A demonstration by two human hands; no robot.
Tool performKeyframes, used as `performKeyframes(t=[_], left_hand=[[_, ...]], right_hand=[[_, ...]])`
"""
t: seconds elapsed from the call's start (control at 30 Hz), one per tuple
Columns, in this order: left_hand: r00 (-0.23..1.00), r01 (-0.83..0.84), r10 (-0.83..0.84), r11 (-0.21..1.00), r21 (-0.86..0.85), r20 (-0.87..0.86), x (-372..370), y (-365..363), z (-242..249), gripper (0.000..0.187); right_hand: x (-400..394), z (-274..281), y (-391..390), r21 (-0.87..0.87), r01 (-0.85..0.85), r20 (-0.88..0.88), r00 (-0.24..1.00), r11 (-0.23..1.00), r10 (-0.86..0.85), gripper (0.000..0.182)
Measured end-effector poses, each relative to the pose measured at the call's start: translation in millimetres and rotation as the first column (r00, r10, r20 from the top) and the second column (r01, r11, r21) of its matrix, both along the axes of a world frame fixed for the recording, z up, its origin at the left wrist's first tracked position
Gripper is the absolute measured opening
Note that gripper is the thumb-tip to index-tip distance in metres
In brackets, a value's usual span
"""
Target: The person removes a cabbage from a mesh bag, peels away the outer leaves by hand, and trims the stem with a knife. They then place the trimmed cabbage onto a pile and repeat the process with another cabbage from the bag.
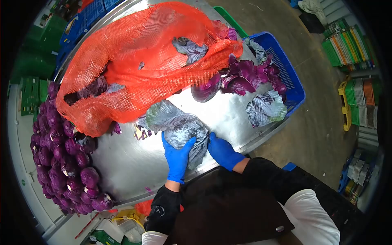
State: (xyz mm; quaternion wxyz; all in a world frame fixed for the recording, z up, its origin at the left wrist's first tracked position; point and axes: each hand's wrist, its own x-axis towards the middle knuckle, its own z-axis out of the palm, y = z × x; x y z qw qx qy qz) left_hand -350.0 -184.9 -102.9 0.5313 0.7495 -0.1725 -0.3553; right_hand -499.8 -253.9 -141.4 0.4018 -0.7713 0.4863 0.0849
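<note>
A red cabbage [185,136] with loose, grey-purple outer leaves is held just above the metal table near its front edge. My left hand [178,157], in a blue glove, grips the cabbage from its lower left side, thumb across the front. At the right side, my right hand [223,152], also blue-gloved, has its fingers closed at the edge of an outer leaf; the fingertips are partly hidden. One broad greenish leaf [161,114] spreads out at the cabbage's upper left. Small leaf scraps [141,132] lie just left of it.
A red mesh sack [134,53] with some cabbage inside covers the back of the metal table [122,163]. Many trimmed purple cabbages [61,151] are piled at the left. Loose purple leaves [241,77] lie toward a blue crate [294,87] at the right edge. Stacked crates [349,49] stand beyond.
</note>
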Motion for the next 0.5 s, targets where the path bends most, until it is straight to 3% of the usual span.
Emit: performKeyframes(t=[0.07, 0.13, 0.17, 0.23, 0.27, 0.3, 0.37, 0.43, 0.5], left_hand=[[1.000, 0.002, -0.002, 1.000, 0.009, -0.017, 2, -1, -2, 0.107], [0.987, -0.019, -0.011, 0.982, 0.186, 0.159, -5, -1, 3, 0.108], [0.985, -0.007, -0.025, 0.983, 0.185, 0.168, -3, 4, 2, 0.108], [0.996, -0.044, 0.039, 0.997, 0.063, 0.074, -4, 9, -1, 0.108], [0.999, -0.030, 0.032, 0.991, -0.127, 0.016, -5, 10, 2, 0.108], [0.999, -0.027, 0.030, 0.990, -0.137, 0.026, -5, 17, -1, 0.108], [0.983, -0.099, 0.086, 0.992, -0.076, -0.160, -8, 40, -15, 0.106], [0.988, -0.055, 0.042, 0.995, -0.088, -0.152, 6, 57, -15, 0.097], [0.847, 0.165, -0.178, 0.984, -0.070, -0.501, 34, 68, -2, 0.083]], right_hand=[[2, -17, -6, 0.004, 0.001, 0.071, 0.997, 1.000, -0.001, 0.036], [3, -42, -3, -0.054, -0.044, 0.200, 0.978, 0.998, 0.054, 0.031], [3, -47, 1, -0.055, -0.030, 0.210, 0.977, 0.998, 0.041, 0.031], [7, -36, -10, 0.060, -0.109, 0.030, 0.994, 0.992, 0.107, 0.028], [8, -23, -12, 0.044, -0.057, 0.025, 0.998, 0.997, 0.056, 0.035], [7, -19, -14, 0.033, -0.055, 0.033, 0.998, 0.998, 0.054, 0.035], [-8, -15, -9, -0.034, 0.003, 0.344, 0.939, 0.999, 0.009, 0.053], [-20, -15, -15, -0.047, -0.009, 0.396, 0.918, 0.999, 0.027, 0.062], [-25, 23, -28, -0.076, 0.012, 0.373, 0.928, 0.997, 0.017, 0.065]])
